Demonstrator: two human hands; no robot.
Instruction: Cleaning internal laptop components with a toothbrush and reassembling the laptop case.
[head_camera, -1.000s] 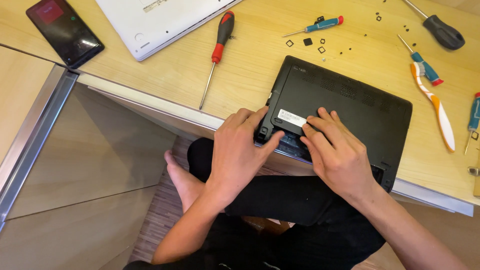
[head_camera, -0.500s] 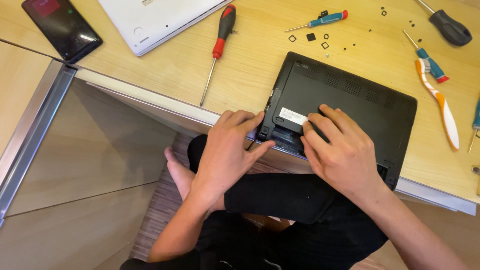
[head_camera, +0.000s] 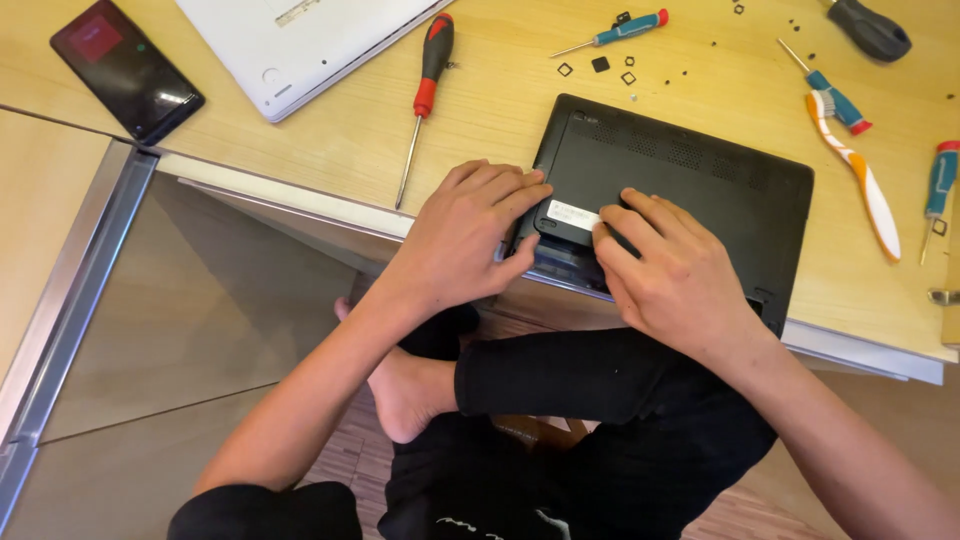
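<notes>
Both hands, left hand (head_camera: 465, 235) and right hand (head_camera: 675, 275), press flat with no closed grip on the upturned black laptop (head_camera: 690, 185) at the surface (head_camera: 480, 120) edge, apparently working its battery section loose.

This looks like a home repair corner rather than a fitted workshop. A pale wooden desk (head_camera: 300, 130) carries a red-handled screwdriver (head_camera: 425, 90), small blue-handled screwdrivers (head_camera: 615, 30), scattered tiny black screws (head_camera: 600, 64) and an orange-and-white toothbrush (head_camera: 860, 170). On the left lies a dark smartphone (head_camera: 127, 68). A bare foot (head_camera: 400, 390) shows over the wood-patterned floor (head_camera: 340, 460) below.
</notes>
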